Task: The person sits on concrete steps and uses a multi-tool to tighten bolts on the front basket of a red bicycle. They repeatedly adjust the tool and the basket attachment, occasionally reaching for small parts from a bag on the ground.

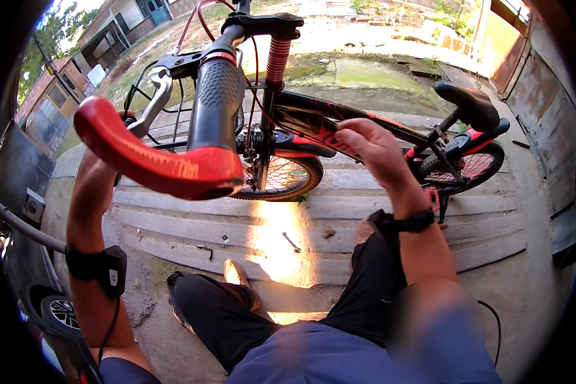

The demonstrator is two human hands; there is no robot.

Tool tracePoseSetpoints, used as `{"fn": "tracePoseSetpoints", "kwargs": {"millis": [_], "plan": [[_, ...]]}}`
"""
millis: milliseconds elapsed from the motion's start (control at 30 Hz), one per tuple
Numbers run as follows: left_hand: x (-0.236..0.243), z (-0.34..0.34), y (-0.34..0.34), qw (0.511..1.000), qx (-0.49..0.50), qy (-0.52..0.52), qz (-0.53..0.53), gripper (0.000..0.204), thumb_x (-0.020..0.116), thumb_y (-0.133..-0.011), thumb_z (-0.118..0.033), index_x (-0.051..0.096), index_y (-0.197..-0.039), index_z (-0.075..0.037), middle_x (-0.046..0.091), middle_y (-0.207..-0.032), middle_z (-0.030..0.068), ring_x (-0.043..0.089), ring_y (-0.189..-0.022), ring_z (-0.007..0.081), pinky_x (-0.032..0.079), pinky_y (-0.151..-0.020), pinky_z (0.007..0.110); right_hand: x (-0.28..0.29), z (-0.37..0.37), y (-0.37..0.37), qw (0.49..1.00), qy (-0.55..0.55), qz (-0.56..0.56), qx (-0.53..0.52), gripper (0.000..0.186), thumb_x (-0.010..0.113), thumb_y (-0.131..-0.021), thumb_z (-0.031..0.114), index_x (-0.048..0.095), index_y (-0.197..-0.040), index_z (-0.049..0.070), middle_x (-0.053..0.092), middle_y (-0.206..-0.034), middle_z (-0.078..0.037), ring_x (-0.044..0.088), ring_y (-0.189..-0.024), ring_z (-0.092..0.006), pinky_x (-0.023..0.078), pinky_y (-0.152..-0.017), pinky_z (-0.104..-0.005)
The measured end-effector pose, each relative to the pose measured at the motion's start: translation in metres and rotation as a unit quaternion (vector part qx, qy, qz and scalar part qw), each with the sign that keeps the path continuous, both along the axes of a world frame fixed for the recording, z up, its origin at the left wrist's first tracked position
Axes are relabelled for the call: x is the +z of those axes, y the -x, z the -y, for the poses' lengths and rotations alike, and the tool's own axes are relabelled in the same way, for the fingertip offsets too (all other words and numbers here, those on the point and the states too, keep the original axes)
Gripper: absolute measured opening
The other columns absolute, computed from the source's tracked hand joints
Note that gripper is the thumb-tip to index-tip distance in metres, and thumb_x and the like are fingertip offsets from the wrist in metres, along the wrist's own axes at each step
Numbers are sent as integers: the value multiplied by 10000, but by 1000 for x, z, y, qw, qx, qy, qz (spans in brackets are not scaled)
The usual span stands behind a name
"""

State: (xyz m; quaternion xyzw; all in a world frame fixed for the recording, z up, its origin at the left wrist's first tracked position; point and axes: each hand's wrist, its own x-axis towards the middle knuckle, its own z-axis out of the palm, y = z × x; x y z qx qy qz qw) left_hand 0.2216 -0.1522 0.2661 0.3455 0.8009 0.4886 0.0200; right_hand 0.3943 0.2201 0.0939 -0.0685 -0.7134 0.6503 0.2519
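Note:
A black and red bicycle stands side-on before me, its black frame (400,128) running off to the right. Its handlebar looms close, with a black textured grip (219,96), a red curved bar end (144,155) and a silver brake lever (158,96). My left hand (101,168) is raised behind the bar end, which hides its fingers. Near the frame's middle is my right hand (374,146), thumb and fingertips pinched together. Whatever they hold, if anything, is too small to tell. Whether they touch the frame is unclear.
On the ribbed concrete lie a wrench (291,242), an L-shaped hex key (206,251) and a small metal part (225,239). My feet are close by. A dark car (35,288) is parked at the left. A metal door (547,96) borders the right side.

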Motion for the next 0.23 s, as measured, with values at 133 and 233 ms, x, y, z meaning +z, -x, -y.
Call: {"fn": "tracePoseSetpoints", "kwargs": {"millis": [133,233], "plan": [[-2,-41,9,987,-53,120,-91,466,659,-819,-102,477,-1238,-9,552,-970,55,537,-884,136,449,-821,279,9,38,62,992,73,-38,93,272,563,-969,182,599,-1178,13,658,-1019,-42,616,-914,-109,478,-795,-237],[0,-50,31,948,-139,183,-219,518,694,-802,-115,469,-1260,-20,566,-978,104,552,-905,186,451,-852,319,20,55,88,984,144,-8,105,339,539,-981,234,566,-1255,36,655,-1057,-39,624,-955,-127,485,-819,-280]]}}
